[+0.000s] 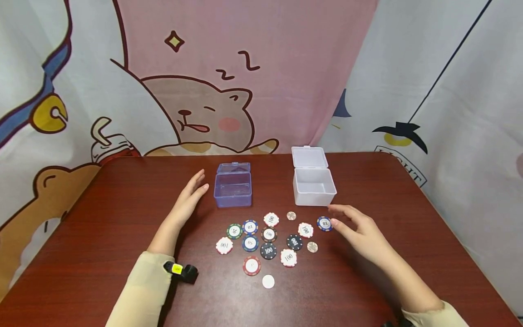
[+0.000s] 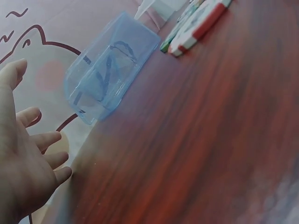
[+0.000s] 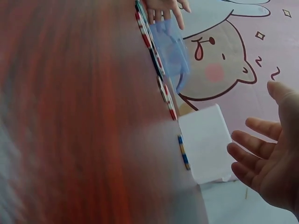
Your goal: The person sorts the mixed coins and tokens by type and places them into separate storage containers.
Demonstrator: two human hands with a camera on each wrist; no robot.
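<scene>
My left hand is held to the left of a blue see-through plastic box, fingers extended and apart from it. My right hand has its fingers spread near a blue poker chip, below a white plastic box; neither hand holds anything. Both boxes have their lids raised. Between the hands lie several poker chips: white ones, black ones, a green one, a red one and more blue ones. Whether the right fingertips touch the blue chip is unclear.
Two small patterned discs and a plain white disc lie among the chips. All stand on a dark red-brown wooden table. A printed cloth with cartoon animals hangs behind its far edge.
</scene>
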